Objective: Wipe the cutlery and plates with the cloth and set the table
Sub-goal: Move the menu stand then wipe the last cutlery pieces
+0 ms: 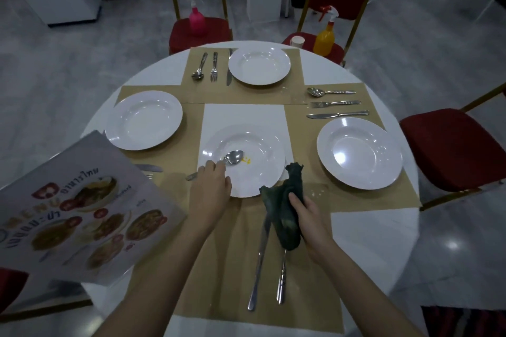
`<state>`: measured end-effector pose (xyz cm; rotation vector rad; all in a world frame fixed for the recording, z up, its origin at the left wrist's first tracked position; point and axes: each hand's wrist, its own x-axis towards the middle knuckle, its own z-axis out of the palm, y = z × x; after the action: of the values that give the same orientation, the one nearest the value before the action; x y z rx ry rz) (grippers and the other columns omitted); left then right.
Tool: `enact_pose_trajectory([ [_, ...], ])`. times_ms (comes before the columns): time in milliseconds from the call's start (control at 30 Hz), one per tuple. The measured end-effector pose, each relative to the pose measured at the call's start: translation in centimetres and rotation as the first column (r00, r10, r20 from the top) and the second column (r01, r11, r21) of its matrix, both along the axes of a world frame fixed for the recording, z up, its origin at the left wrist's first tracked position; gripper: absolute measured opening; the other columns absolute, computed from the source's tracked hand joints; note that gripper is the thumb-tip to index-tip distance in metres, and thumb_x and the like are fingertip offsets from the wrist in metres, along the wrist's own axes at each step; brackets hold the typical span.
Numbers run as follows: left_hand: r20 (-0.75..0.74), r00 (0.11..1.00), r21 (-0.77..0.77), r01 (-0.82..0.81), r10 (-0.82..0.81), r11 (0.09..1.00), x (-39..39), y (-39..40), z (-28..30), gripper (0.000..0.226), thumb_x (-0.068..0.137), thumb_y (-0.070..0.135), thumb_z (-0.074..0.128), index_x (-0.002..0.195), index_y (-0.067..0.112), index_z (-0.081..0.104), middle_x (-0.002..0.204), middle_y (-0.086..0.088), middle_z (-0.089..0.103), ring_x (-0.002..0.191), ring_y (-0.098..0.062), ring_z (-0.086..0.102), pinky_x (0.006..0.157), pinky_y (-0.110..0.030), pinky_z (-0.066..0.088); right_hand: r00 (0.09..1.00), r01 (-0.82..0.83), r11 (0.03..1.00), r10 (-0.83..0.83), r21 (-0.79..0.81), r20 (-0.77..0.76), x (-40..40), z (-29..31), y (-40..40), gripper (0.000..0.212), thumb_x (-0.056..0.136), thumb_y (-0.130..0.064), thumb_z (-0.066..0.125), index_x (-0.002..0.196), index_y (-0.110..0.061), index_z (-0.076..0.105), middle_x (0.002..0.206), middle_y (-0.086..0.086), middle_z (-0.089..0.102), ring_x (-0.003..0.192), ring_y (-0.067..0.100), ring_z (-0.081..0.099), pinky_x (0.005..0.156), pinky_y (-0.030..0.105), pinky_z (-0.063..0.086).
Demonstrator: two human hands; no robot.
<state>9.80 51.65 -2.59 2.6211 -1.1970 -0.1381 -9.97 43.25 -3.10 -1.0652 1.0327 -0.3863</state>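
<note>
two cutlery pieces [267, 262] at 6 o'clock; right hand [306, 216] grips dark cloth [284, 208]; left hand [210, 186] holds spoon [232, 157] over stained plate [246, 159], centre.

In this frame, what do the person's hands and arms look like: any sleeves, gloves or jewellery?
Both forearms are bare up to the frame's bottom edge: no sleeves show. The left hand and right hand wear no gloves, and no rings, watch or bracelet can be seen.

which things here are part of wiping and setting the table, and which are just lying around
Job: spoon in left hand; dark cloth in right hand; stained plate; knife and fork.
Lying about: menu; spray bottles; paper cup.
</note>
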Motion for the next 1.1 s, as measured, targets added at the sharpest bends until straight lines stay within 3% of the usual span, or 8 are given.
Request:
enact_pose_trajectory([
  [100,0.059,0.998,0.222,-0.007,-0.006,0.975,2.6,-0.6,-1.0,0.022,0.087,0.015,0.051,0.109,0.011,0.053,0.107,-0.011,0.053,0.101,-0.031,0.051,0.076,-0.04,0.043,0.999,-0.035,0.999,0.034,-0.026,-0.031,1.9,-0.6,0.2,0.021,0.099,-0.021,0.051,0.116,-0.015,0.061,0.108,0.006,0.07,0.1,0.02,0.066,0.089,0.035,0.051],
  [267,0.252,0.958,0.384,0.032,-0.139,0.923,3.7,-0.1,-2.5,0.022,0.069,0.013,0.064,0.09,0.02,0.06,0.082,-0.001,0.058,0.076,-0.021,0.058,0.064,-0.033,0.044,0.997,-0.075,0.995,0.073,-0.071,-0.039,3.7,-2.0,0.6,0.017,0.097,-0.021,0.055,0.112,-0.021,0.063,0.1,-0.006,0.073,0.095,0.011,0.068,0.08,0.024,0.053],
  [467,0.21,0.976,0.44,-0.048,-0.051,0.897,5.8,-0.8,-3.1,0.027,0.08,0.013,0.051,0.106,0.019,0.046,0.097,-0.002,0.059,0.094,-0.023,0.052,0.078,-0.034,0.036,0.999,-0.024,0.998,0.023,-0.054,-0.033,4.6,-3.1,0.7,0.015,0.096,-0.022,0.057,0.108,-0.026,0.065,0.099,-0.01,0.073,0.094,0.006,0.068,0.07,0.015,0.05],
  [700,0.19,0.975,0.422,0.026,-0.116,0.906,4.7,-0.3,-1.9,0.019,0.087,0.007,0.041,0.099,0.016,0.053,0.104,-0.004,0.055,0.102,-0.025,0.049,0.083,-0.034,0.036,1.0,0.016,1.0,-0.016,-0.002,-0.007,4.2,-2.9,1.2,0.017,0.096,-0.025,0.056,0.111,-0.027,0.064,0.098,-0.011,0.073,0.09,0.006,0.07,0.066,0.015,0.051],
  [800,0.032,0.999,0.336,0.005,-0.017,0.942,3.6,0.3,-0.8,0.018,0.092,0.005,0.039,0.103,0.012,0.052,0.109,-0.007,0.056,0.103,-0.025,0.053,0.082,-0.032,0.039,0.999,0.05,0.998,-0.05,0.043,-0.001,3.6,-2.3,1.2,0.017,0.096,-0.027,0.056,0.111,-0.028,0.064,0.096,-0.01,0.074,0.087,0.006,0.07,0.062,0.015,0.052],
  [900,-0.318,0.931,0.1,-0.154,0.178,0.983,1.2,1.8,-0.1,0.012,0.097,0.009,0.041,0.095,0.006,0.052,0.095,-0.011,0.06,0.089,-0.028,0.059,0.073,-0.036,0.043,0.996,0.083,0.992,-0.084,0.091,0.002,2.8,-1.6,1.5,0.019,0.096,-0.029,0.056,0.114,-0.027,0.063,0.101,-0.006,0.074,0.089,0.01,0.071,0.068,0.021,0.054],
  [1033,-0.778,0.6,-0.102,-0.415,0.187,0.904,-4.8,4.8,0.2,0.029,0.101,0.016,0.041,0.084,-0.003,0.055,0.07,-0.008,0.052,0.067,-0.02,0.047,0.062,-0.037,0.039,0.993,0.117,0.978,-0.117,0.17,-0.01,1.2,-1.2,2.1,0.031,0.096,-0.033,0.056,0.119,-0.014,0.064,0.106,0.006,0.073,0.095,0.021,0.07,0.072,0.028,0.054],
  [1100,-0.9,0.414,-0.088,-0.477,0.135,0.874,-8.1,6.0,0.4,0.029,0.1,0.02,0.043,0.075,0.01,0.056,0.061,0.004,0.048,0.057,-0.011,0.044,0.053,-0.026,0.036,0.992,0.122,0.973,-0.125,0.198,0.002,0.3,-1.1,2.5,0.032,0.097,-0.033,0.054,0.118,-0.012,0.065,0.104,0.008,0.074,0.093,0.023,0.071,0.071,0.028,0.053],
])
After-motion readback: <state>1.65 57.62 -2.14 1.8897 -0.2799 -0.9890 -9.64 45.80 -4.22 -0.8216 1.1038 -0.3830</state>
